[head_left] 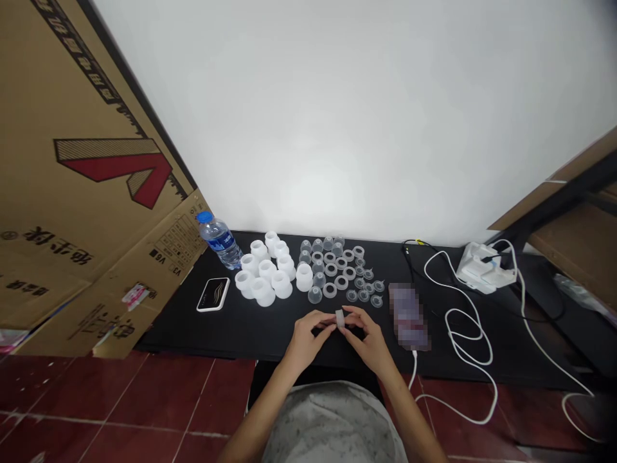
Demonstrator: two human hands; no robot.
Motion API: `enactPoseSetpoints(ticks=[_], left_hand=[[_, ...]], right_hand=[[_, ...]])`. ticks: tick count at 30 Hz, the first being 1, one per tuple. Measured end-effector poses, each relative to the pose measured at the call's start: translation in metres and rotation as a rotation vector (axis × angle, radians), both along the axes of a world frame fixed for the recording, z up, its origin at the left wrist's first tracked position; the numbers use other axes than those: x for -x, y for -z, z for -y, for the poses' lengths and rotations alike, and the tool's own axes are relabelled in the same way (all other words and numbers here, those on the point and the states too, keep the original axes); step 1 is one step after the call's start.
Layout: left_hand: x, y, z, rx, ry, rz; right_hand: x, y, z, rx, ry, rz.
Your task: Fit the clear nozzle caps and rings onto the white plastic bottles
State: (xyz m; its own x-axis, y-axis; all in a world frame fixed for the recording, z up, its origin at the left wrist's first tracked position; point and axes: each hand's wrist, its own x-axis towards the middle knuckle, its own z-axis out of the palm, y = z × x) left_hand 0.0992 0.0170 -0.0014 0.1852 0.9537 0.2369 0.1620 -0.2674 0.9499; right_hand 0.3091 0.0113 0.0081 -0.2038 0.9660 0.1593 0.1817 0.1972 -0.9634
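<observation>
Between my two hands, just above the front part of the black table, is a translucent ring turned on its edge. My left hand pinches it from the left, and the fingers of my right hand close on it from the right. Beyond my hands lie several similar flat rings. Clear domed caps stand to their left, and small clear discs with a thin stem lie to their right. Several white wide-necked plastic pieces are grouped further left.
A water bottle with a blue cap and a white phone-like device are at the left, beside large cardboard boxes. On the right, a phone lies plugged into a white cable, near a white power strip. A white wall rises behind the table.
</observation>
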Motion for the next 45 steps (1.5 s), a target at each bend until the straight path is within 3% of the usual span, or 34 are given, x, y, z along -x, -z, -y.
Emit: enactPoseSetpoints(ticks=[13,23,35,45], left_hand=[[0.0,0.005,0.0,-0.034,-0.047,-0.089],[0.0,-0.005,0.002,0.002,-0.021,-0.145],[-0.001,-0.004,0.0,-0.005,-0.06,-0.166],[0.0,-0.008,0.004,-0.054,-0.053,-0.192]], right_hand=[[0.002,-0.002,-0.002,-0.194,0.023,0.186],[0.004,0.001,0.0,-0.103,0.049,0.196],[-0.001,0.002,-0.001,-0.076,-0.01,0.172],[0.0,0.007,0.0,-0.066,0.05,0.163]])
